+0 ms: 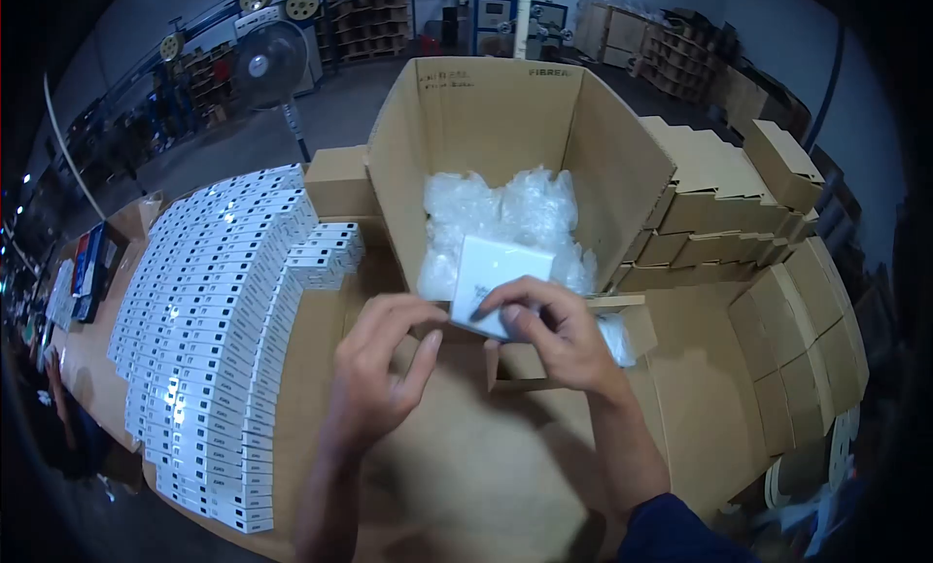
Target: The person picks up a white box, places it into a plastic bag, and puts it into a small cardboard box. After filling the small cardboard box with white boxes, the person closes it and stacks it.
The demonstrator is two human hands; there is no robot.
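Note:
My right hand (561, 335) grips a flat white box (496, 272) by its near side, thumb and fingers on it. Small dark print shows on the white face close to the fingers. To the left is my left hand (384, 364), its thumb and fingers apart and its fingertips right at the edge of the white box. Below and behind the right hand stands a small open cardboard box (637, 332) with clear plastic wrap (614, 340) inside. Farther back, a large open carton (501, 102) holds a heap of clear plastic bags (501, 208).
Long rows of labelled white boxes (209, 340) fill the table's left side. At the right are stacked folded cartons (709, 213) and upright brown boxes (792, 335). A closed brown box (340, 179) sits left of the large carton. A fan (272, 68) stands beyond the table.

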